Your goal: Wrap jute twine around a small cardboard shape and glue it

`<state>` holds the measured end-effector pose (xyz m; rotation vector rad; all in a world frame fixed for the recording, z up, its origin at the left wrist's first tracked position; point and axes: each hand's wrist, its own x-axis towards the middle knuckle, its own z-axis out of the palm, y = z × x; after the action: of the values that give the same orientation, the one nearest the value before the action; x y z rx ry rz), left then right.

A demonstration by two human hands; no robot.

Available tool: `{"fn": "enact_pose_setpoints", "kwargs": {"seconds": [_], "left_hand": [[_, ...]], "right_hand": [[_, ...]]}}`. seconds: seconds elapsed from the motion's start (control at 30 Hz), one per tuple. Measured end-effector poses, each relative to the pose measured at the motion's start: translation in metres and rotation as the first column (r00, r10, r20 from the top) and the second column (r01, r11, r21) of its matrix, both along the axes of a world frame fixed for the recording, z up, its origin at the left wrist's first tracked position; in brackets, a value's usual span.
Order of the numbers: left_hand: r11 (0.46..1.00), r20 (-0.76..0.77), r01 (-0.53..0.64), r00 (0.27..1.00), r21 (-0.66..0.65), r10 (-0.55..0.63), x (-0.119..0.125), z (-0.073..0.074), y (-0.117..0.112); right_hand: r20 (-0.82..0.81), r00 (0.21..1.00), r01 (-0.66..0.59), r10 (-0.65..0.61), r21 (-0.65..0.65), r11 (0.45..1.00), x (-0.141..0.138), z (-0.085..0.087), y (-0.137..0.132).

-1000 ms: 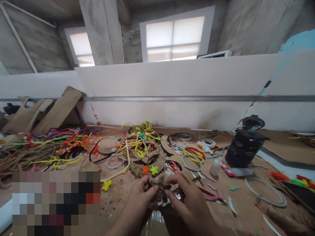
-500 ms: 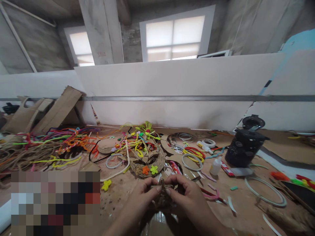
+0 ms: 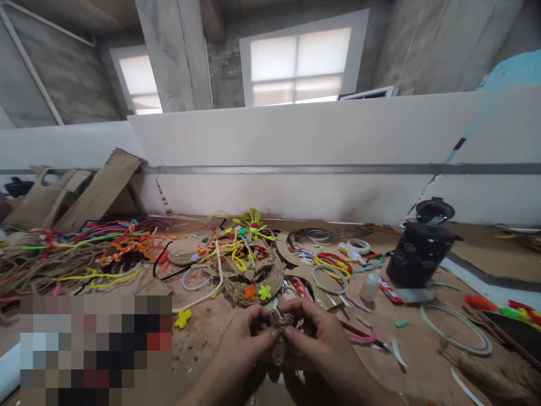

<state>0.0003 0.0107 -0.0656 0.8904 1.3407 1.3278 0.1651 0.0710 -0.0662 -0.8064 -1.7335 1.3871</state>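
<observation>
Between my two hands is a small brown twine flower (image 3: 279,352), its looped petals showing above and below my thumbs. My left hand (image 3: 249,336) pinches its left side between thumb and fingers. On the opposite side my right hand (image 3: 310,331) grips it the same way, thumb against the middle. Just beyond my fingers lies a twine-wrapped wreath (image 3: 274,276) bearing an orange flower (image 3: 250,292) and a yellow-green flower (image 3: 265,291). A loose yellow flower (image 3: 183,318) rests on the table to the left of my hands.
Colourful pipe cleaners and twine (image 3: 114,242) are heaped at the left. To the right stand a small glue bottle (image 3: 370,286) and a black lidded bin (image 3: 420,254). Pale rings (image 3: 331,280) lie about. A white partition (image 3: 296,138) runs along the back; cardboard pieces (image 3: 99,189) lean there.
The twine flower has tipped up, so more of its looped petals shows above and below my thumbs. Both hands keep their hold in nearly the same place.
</observation>
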Motion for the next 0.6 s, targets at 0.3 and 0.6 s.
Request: {"fn": "enact_pose_setpoints", "kwargs": {"seconds": [0.3,0.6], "left_hand": [[1.0,0.076,0.014,0.997,0.021,-0.016,-0.001,-0.002,0.003],[0.995,0.14,-0.093,0.986,0.024,0.089,0.003,-0.005,0.003]], "right_hand": [[0.146,0.977,0.09,-0.153,0.365,0.926,0.007,0.008,-0.002],[0.177,0.974,0.002,-0.14,0.613,0.79,0.008,0.002,-0.004]]}}
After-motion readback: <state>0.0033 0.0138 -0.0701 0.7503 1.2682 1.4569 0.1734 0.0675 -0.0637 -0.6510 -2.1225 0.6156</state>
